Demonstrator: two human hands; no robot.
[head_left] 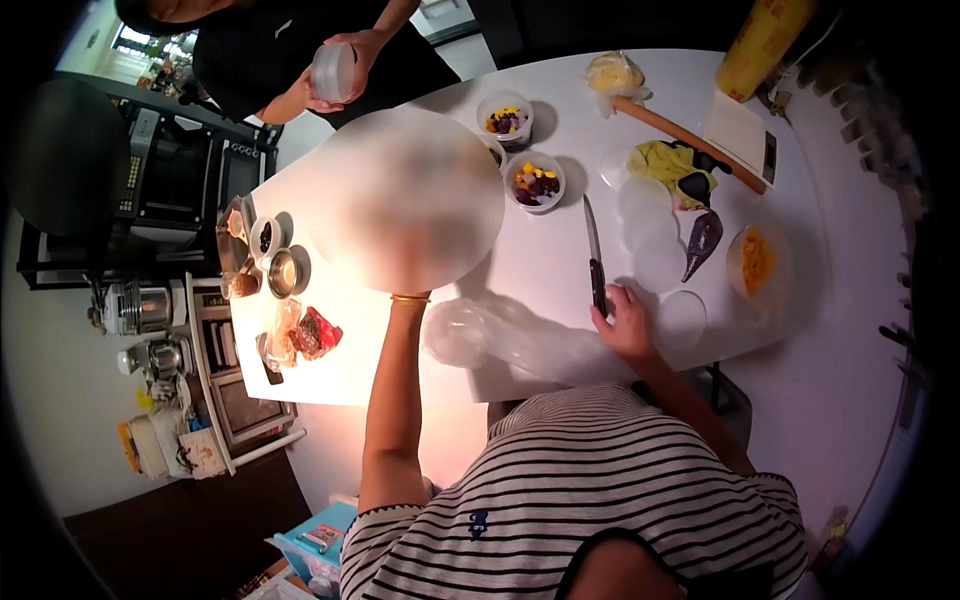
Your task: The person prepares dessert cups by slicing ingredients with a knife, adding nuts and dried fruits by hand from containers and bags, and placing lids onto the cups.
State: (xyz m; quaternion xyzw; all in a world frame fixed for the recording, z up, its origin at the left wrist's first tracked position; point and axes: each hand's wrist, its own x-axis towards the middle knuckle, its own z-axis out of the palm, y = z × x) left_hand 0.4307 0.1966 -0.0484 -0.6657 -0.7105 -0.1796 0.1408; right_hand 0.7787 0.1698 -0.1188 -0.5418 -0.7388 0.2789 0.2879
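On the white surface (pixel 350 375) we see the knife (pixel 597 270), its handle at the bent fingers of our right hand (pixel 628 322); whether they grip, we cannot tell. Blur hides our left hand's (pixel 413 262) state. Near the blade's tip stands a filled cup (pixel 534 184).

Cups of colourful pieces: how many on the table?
3: the far cup, the near cup by the knife, and the middle cup, partly blurred out; more may be hidden.
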